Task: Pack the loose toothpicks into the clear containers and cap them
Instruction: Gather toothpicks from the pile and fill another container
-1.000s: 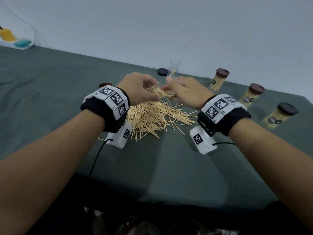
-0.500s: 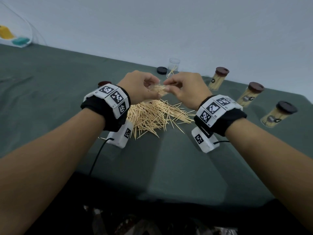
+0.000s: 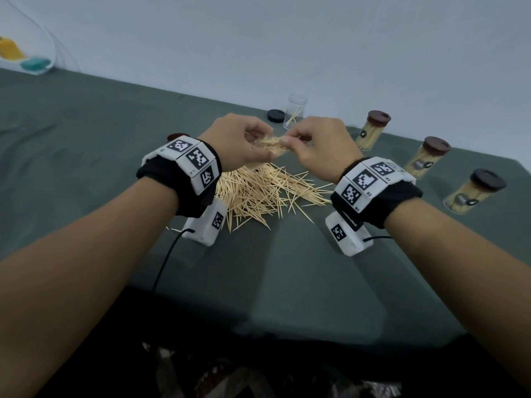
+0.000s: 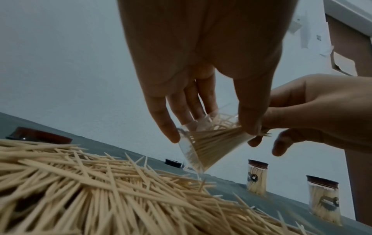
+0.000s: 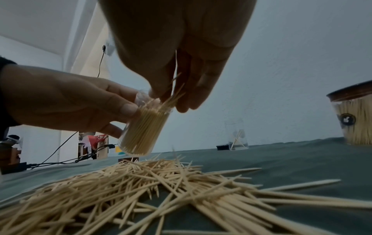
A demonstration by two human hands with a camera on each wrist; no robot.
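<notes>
Green cloth (image 3: 86, 168) covers the table, and one loose heap of toothpicks (image 3: 258, 191) is spread nearest. Above it one clear container (image 5: 144, 132), nearly full, is gripped tilted by the left hand (image 3: 235, 142), while a few toothpicks are pinched at its mouth by the right hand (image 3: 321, 145). Farther back, one almost empty container (image 3: 294, 112) is seen beside a dark cap (image 3: 275, 115); three capped full containers (image 3: 370, 130) are lined along the right edge.
</notes>
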